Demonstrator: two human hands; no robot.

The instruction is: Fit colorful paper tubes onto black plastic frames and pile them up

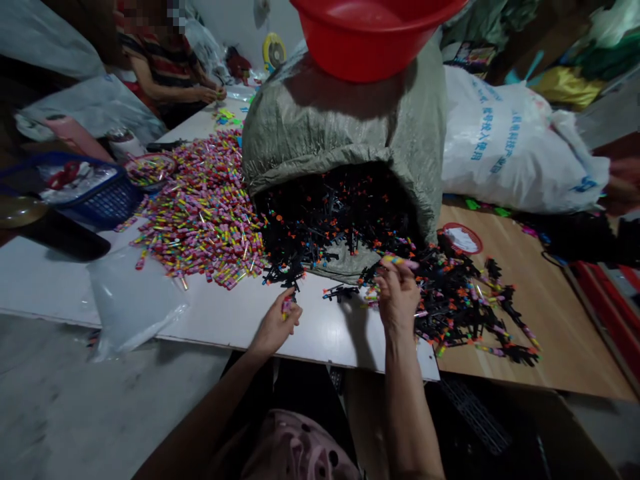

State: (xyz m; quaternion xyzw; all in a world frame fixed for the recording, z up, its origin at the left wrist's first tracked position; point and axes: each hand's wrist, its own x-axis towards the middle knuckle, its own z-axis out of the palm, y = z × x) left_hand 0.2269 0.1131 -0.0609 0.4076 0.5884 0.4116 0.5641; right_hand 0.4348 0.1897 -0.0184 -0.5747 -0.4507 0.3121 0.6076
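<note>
My left hand (276, 324) is closed around a small pink tube (287, 307), low over the white table's front edge. Just beyond its fingertips lie black toy guns with orange tips (285, 275). A pink-and-yellow tube (400, 261) is pinched in my right hand (397, 297), raised over the pile's near edge. One loose toy gun (341, 292) rests on the table between the hands. More of them spill from the mouth of a grey woven sack (345, 120). To the right, a mixed heap (455, 300) holds toy guns and several tubes. A large pile of colourful tubes (205, 220) lies left.
A red basin (375, 40) sits on top of the sack. Behind it on the right lies a white printed sack (515, 147). At left are a blue basket (100, 197), a dark bottle (65, 233) and a clear plastic bag (133, 300). Another person (165, 67) works at the far left.
</note>
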